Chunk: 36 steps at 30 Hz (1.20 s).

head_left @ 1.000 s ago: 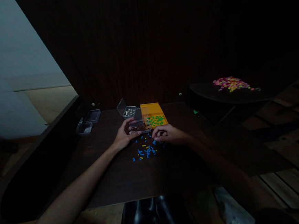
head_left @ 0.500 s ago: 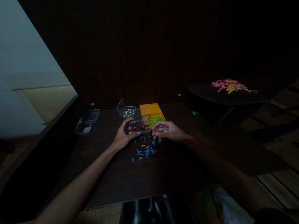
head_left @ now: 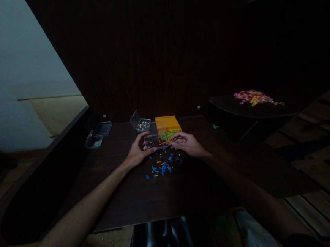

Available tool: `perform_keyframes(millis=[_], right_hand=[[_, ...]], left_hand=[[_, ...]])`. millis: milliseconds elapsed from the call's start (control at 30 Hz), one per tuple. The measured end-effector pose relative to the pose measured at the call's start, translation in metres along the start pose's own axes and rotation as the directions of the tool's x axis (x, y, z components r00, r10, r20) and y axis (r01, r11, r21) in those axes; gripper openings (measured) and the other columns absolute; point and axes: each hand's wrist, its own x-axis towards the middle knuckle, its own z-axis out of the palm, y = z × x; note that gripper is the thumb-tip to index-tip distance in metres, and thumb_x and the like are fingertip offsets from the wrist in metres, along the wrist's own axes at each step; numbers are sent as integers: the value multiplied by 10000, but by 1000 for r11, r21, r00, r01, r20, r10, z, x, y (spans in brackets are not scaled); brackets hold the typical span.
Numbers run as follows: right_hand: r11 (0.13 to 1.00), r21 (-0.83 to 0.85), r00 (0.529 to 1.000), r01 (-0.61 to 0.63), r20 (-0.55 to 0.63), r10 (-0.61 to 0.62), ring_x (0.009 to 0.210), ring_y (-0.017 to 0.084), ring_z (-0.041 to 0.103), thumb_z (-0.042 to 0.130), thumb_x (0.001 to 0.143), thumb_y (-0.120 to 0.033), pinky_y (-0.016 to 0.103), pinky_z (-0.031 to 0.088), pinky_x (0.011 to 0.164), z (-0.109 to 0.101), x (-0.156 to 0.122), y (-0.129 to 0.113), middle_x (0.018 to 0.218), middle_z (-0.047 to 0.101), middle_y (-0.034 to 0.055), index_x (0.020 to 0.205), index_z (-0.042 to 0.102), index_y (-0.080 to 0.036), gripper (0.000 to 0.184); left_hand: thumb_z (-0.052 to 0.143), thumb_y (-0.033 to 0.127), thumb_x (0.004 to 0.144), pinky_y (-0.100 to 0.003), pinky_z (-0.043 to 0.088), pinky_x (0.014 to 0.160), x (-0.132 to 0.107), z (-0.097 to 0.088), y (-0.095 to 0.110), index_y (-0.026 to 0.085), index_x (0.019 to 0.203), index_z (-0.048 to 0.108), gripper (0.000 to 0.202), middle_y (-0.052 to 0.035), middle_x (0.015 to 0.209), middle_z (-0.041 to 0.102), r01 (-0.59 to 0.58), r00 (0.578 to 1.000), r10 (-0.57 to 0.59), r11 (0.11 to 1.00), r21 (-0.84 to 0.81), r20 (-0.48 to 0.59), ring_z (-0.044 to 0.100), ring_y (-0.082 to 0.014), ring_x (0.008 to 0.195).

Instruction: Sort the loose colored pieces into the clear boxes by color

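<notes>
My left hand (head_left: 137, 152) curls around the near left side of a small clear plastic box (head_left: 155, 141) with dark reddish pieces inside and its lid up. My right hand (head_left: 185, 143) hovers just right of that box with fingers bent together in a pinch; what they hold is too small to make out. Below both hands several small blue and yellow pieces (head_left: 161, 165) lie scattered on the dark table (head_left: 130, 194). An orange tray (head_left: 167, 124) with green pieces sits just behind the clear box.
Another small clear box (head_left: 142, 124) with pale pieces stands open behind. Two dark shallow boxes (head_left: 98, 134) lie at the table's left. A round side table (head_left: 252, 107) at the right carries a heap of pink and yellow pieces (head_left: 253, 97). A dark wall panel rises behind the table.
My right hand has risen from the scattered pieces and moved up toward the clear box and orange tray. My left hand has stayed on the clear box.
</notes>
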Motion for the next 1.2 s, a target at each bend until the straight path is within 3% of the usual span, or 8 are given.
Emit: perform_keyframes(millis=[267,433,633,733,867,1200], right_hand=[[984,-136,957,115,-252,-147,771,171,611,693,733,-531,347,547,757,7,2,3,857,624,42,927,592,-209,390],[977,-171,950,128,-263,-171,867,204,616,655,771,-533,373,531,831,11,0,0,907,641,61,922,608,-211,358],[946,-244,926,214,-257,-276,779,176,649,671,785,-410,320,551,739,13,-5,-2,883,676,58,924,635,-197,257],[875,-399,890,275,-239,-388,735,172,649,649,804,-309,312,544,697,13,-7,-4,862,682,51,913,652,-198,156],[703,-639,844,313,-151,-514,790,199,628,637,801,-230,340,519,742,11,-7,-10,842,697,45,875,668,-212,82],[512,-797,834,319,-20,-551,771,203,585,606,813,-178,349,486,731,13,-10,-12,788,708,44,799,702,-210,102]], left_hand=[[827,244,602,-407,536,892,-9,10,3,209,1218,480,708,-114,1263,552,-7,1000,7,1000,-7,16,634,-175,936],[817,267,626,-385,532,888,-15,19,5,216,1231,467,701,-97,1214,572,-10,999,10,1000,2,42,630,-179,940],[812,282,637,-363,542,863,-22,26,9,220,1223,471,681,-91,1222,563,-31,999,32,999,-20,35,615,-165,940],[811,285,644,-356,543,857,-26,30,10,212,1249,460,703,-73,1105,605,-35,999,36,999,-24,33,614,-168,930],[811,266,646,-347,539,859,-32,36,12,207,1271,447,725,-61,1052,609,-17,1000,18,999,-43,22,617,-155,893],[799,232,659,-326,531,852,-36,46,12,204,1265,442,703,-36,972,601,-22,1000,21,996,-86,-6,610,-144,874]])
